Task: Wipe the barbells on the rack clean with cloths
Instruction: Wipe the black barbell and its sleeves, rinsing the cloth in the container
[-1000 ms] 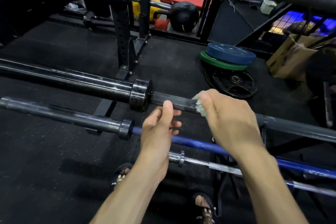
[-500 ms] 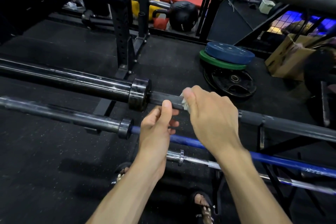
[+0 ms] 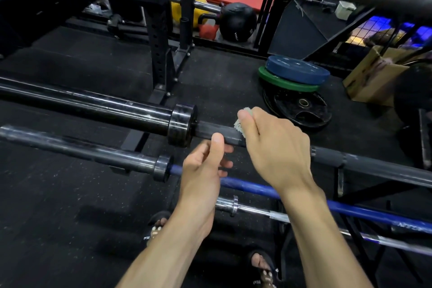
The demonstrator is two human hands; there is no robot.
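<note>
The upper barbell is glossy black with a dark grey shaft; the second barbell has a blue shaft and black sleeve; the lowest bar is chrome silver. The cloth is pale grey-white. Floor plates: blue plate over green plate over black plate; the floor is black with pale speckles.

Right hand wraps pale cloth around black barbell shaft, left hand steadying shaft beside collar, thumb on top, blue barbell below
</note>
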